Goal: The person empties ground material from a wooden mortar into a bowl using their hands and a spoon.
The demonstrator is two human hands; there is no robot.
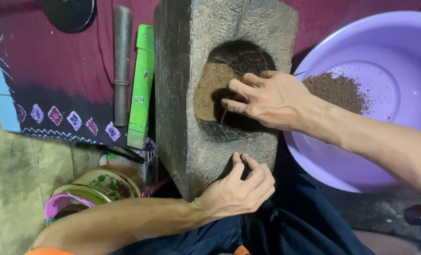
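A large dark wooden mortar block [182,85] stands in front of me, with a round hollow holding brown ground powder [211,89]. My right hand [267,99] reaches into the hollow, fingers spread and curled over the powder; whether it grips any is hidden. My left hand [238,186] rests against the block's near lower edge, fingers curled on the wood. A lilac plastic basin [399,42] at the right holds a heap of the same brown powder [337,89].
A green wooden stick [141,85] and a dark metal rod [121,61] lie on a maroon patterned cloth [54,66] at the left. Small patterned bowls and a pink container [62,205] sit at lower left. Dark blue fabric covers my lap.
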